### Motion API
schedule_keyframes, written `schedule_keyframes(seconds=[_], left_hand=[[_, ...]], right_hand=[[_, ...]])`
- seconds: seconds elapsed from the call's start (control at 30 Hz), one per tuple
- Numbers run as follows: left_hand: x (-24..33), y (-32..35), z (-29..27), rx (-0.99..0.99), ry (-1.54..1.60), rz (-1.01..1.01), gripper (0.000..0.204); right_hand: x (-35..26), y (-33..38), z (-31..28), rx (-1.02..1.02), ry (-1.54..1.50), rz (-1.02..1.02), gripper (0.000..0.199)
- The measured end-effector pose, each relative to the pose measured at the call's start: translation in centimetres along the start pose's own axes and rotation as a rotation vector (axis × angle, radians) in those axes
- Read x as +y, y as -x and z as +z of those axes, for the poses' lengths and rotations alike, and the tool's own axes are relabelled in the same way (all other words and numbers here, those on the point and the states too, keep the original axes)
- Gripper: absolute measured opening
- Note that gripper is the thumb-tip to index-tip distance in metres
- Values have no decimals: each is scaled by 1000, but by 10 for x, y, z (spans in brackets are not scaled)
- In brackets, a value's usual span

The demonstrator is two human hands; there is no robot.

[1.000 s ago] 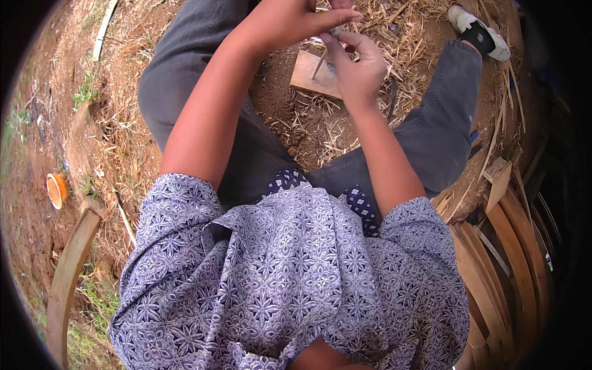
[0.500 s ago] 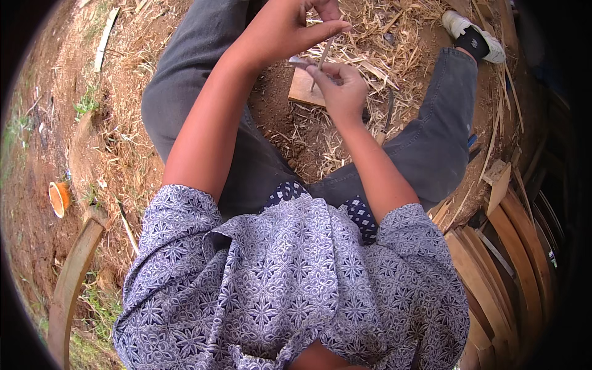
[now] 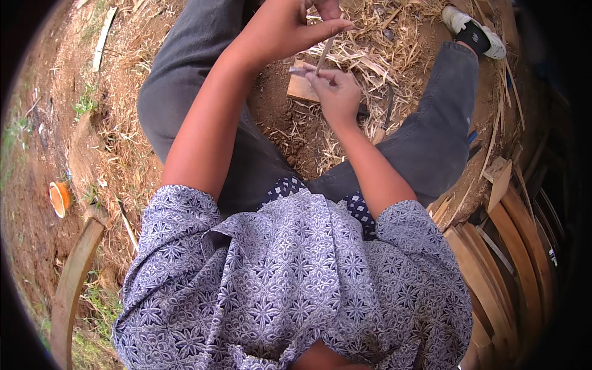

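Over at 12 o'clock, near the top of the view, I see the left hand (image 3: 302, 28) pinching the upper end of a thin stick (image 3: 325, 54) between thumb and fingers, its grip narrow. The stick slants down, leaning a little toward 7 o'clock, to the right hand (image 3: 339, 95), between 12 and 1 o'clock, which is closed around a flat grey piece (image 3: 299, 71); that piece juts out toward 9 o'clock, too small and blurred for me to tell its kind. Beneath them, at 12 o'clock, a wooden block (image 3: 299, 90) lies on the dirt, with pale shavings (image 3: 364, 46) scattered past it toward 1. A dark, slender tool with a wooden handle (image 3: 378, 135) lies just beside the dark grey trousers (image 3: 425, 142), between 1 and 2. A white shoe (image 3: 455, 20) is further out that way. An orange container (image 3: 60, 198) sits at 9 o'clock, a wooden post (image 3: 73, 293) at 8, and stacked planks (image 3: 484, 271) at 4.
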State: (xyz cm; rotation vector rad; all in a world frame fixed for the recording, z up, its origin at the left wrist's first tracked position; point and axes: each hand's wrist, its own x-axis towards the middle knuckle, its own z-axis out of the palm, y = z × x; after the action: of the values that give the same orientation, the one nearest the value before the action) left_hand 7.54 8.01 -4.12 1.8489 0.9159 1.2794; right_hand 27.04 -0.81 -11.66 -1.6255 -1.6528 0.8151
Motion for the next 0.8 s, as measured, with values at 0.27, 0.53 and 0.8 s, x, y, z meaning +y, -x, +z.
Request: schedule_keyframes(seconds=[0.27,0.53,0.8], left_hand=[[12,-4,-1,11,12,-75,23],[13,-2,-3,-29,9,-133,18],[3,2,0,-41,-17,-114,20]], right_hand=[[-15,-6,-5,-5,-53,119,27],[-23,-23,-9,-1,-114,-3,27],[-41,-43,-14,50,-187,-71,26]])
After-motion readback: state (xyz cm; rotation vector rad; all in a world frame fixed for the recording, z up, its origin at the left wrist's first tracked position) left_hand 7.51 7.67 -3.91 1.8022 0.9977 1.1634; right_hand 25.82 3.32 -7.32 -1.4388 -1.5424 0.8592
